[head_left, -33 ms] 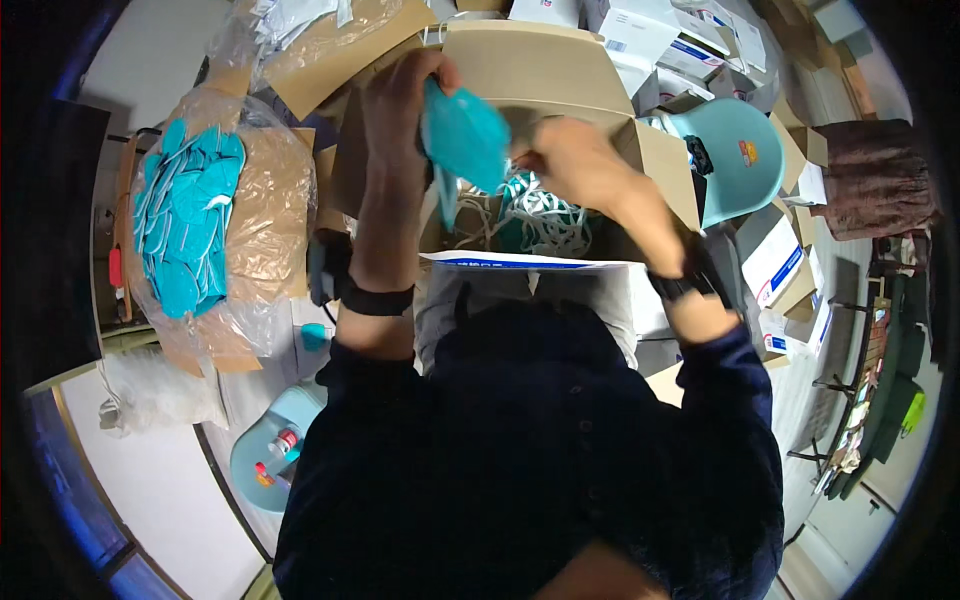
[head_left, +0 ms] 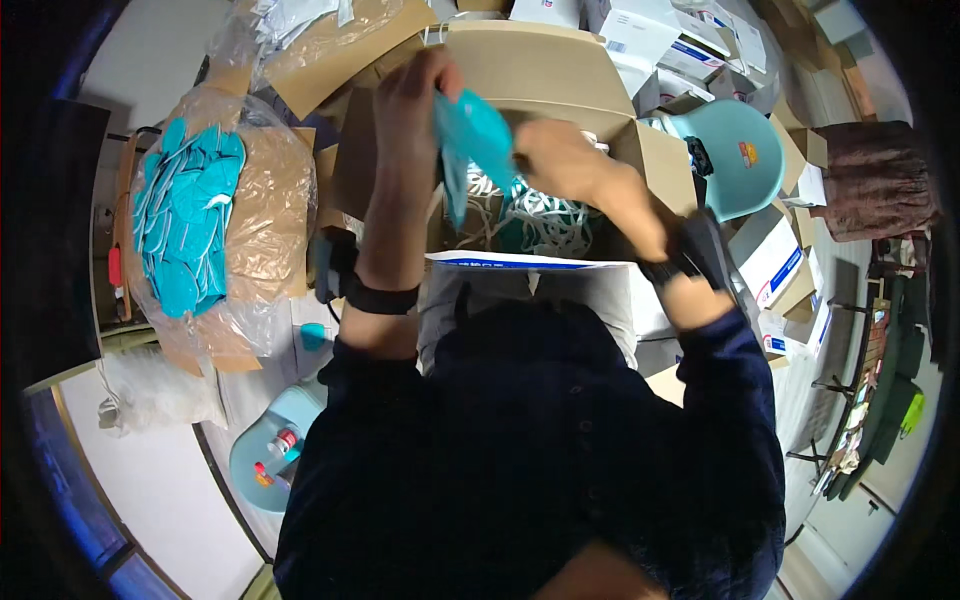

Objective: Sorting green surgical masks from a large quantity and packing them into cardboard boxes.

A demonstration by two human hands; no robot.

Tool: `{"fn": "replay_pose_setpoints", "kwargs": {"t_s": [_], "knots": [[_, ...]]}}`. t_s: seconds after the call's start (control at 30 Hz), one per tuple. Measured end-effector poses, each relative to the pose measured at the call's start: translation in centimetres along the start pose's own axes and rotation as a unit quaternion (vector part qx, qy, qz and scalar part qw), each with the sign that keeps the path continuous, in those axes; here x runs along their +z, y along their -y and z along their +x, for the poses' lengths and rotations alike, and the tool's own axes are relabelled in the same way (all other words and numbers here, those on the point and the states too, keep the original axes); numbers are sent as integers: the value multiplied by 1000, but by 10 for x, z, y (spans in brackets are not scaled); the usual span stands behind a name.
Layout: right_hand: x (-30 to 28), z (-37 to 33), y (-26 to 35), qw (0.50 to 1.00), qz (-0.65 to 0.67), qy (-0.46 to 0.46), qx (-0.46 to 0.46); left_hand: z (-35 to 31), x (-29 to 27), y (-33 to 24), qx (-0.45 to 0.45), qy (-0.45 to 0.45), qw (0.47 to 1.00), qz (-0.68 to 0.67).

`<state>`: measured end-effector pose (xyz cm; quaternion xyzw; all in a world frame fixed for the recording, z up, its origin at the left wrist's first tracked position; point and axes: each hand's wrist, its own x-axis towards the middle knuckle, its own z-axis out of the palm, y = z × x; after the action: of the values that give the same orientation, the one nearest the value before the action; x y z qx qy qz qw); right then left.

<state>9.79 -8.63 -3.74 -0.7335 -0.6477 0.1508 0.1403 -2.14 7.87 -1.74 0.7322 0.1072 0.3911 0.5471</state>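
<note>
Pinched at its upper edge, a teal face mask (head_left: 474, 133) hangs from my left hand (head_left: 418, 82) over an open cardboard box (head_left: 545, 65). The mask looks folded, with a second flap hanging lower. My right hand (head_left: 562, 158) is closed, its fingertips at the mask's right edge; what they grip is hidden and blurred. Below both hands, white elastic straps (head_left: 548, 222) lie tangled in the box among more teal masks.
On the left, a clear plastic bag (head_left: 265, 220) on cardboard holds a heap of teal masks (head_left: 190, 225). White cartons (head_left: 640, 30) crowd the back right. A light-blue stool (head_left: 735, 160) stands right; another stool (head_left: 255, 455) with a bottle (head_left: 284, 441) stands lower left.
My left hand and the mask have shifted slightly to the right, and the mask has turned more edge-on. My right hand has moved slightly left, with its fingertips now at the mask's edge.
</note>
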Motion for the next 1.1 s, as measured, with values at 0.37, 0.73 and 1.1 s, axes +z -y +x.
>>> {"fn": "replay_pose_setpoints", "kwargs": {"t_s": [0.37,0.73,1.1], "knots": [[94,35,-47,988,-136,76,14,-23,30,-17,-276,-15,947,-165],[-24,-57,5,922,269,-232,154,-40,35,-25,-128,67,989,44],[-40,-82,-2,881,420,-205,71,-41,42,-26,-47,107,991,72]]}}
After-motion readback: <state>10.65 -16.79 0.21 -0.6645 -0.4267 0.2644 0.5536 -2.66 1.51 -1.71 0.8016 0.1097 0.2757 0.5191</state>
